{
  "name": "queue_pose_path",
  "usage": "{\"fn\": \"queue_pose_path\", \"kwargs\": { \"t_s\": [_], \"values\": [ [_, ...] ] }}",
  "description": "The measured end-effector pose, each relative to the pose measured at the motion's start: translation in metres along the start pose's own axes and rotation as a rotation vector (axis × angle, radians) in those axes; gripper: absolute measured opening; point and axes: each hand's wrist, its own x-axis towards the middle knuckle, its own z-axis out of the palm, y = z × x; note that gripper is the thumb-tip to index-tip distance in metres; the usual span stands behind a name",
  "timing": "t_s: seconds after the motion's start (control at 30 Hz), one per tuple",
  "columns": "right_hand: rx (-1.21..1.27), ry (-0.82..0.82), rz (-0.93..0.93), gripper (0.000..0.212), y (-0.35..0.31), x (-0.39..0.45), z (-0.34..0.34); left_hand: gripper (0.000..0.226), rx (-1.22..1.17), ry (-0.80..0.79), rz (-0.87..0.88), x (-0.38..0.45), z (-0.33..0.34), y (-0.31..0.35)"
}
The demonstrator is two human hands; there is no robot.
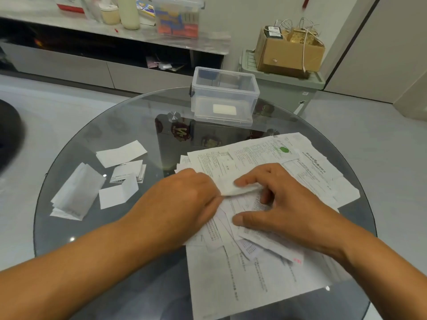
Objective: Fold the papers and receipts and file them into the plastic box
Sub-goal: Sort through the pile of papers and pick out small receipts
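A spread pile of printed papers and receipts [261,162] covers the right half of the round glass table [111,132]. Over its middle, both hands hold a small white receipt [240,189] that is curled over into a fold. My left hand [184,197] pinches its left end. My right hand [277,202] has its forefinger on top of the fold and its thumb pressing the papers below. Several folded slips [117,174] lie on the glass to the left. The clear plastic box [224,93] stands open at the table's far edge, with one white slip inside.
A long low cabinet [92,65] with bottles and a clear container runs along the far wall. A green bin [284,86] carrying a cardboard box stands behind the table on the right. A dark round object [9,137] shows at the left edge.
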Motion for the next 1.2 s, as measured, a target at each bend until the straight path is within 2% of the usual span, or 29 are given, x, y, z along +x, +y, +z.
{"fn": "queue_pose_path", "kwargs": {
  "t_s": [0.1,0.23,0.3,0.37,0.43,0.53,0.67,0.83,0.9,1.03,1.13,1.2],
  "values": [
    [0.052,0.115,-0.001,0.021,0.000,0.004,0.003,0.034,-0.239,0.008,-0.210,0.001,-0.003,-0.004],
    [0.183,0.217,0.054,0.037,-0.001,0.010,0.004,0.018,-0.335,-0.010,-0.327,-0.001,-0.003,0.000],
    [0.175,0.231,0.092,0.034,-0.005,0.013,0.008,0.018,-0.331,-0.038,-0.366,-0.001,-0.002,0.001],
    [0.176,0.241,0.116,0.026,-0.008,0.015,0.011,0.038,-0.365,-0.056,-0.370,0.002,-0.001,-0.002],
    [0.227,0.243,0.125,0.020,-0.011,0.016,0.014,0.048,-0.395,-0.095,-0.383,0.007,-0.002,-0.002],
    [0.400,0.255,0.095,0.018,-0.018,0.015,0.014,0.032,-0.442,-0.130,-0.388,0.010,-0.003,-0.002],
    [0.702,0.227,-0.003,0.035,-0.024,0.013,0.007,0.008,-0.640,-0.037,-0.364,0.010,-0.006,-0.008],
    [0.972,0.169,-0.002,0.036,-0.026,0.014,0.005,0.015,-0.789,0.022,-0.279,0.008,-0.022,-0.011],
    [0.956,0.154,-0.017,0.038,-0.029,0.013,0.006,0.022,-0.923,0.084,-0.302,0.008,-0.026,-0.009],
    [0.878,0.151,-0.043,0.041,-0.037,0.008,0.011,0.040,-1.044,0.079,-0.420,0.007,-0.030,-0.001],
    [0.859,0.150,-0.049,0.040,-0.040,0.006,0.012,0.039,-1.118,0.097,-0.489,0.002,-0.030,0.002],
    [0.868,0.147,-0.047,0.040,-0.041,0.006,0.014,0.029,-1.205,0.113,-0.528,0.001,-0.029,0.003]
  ]
}}
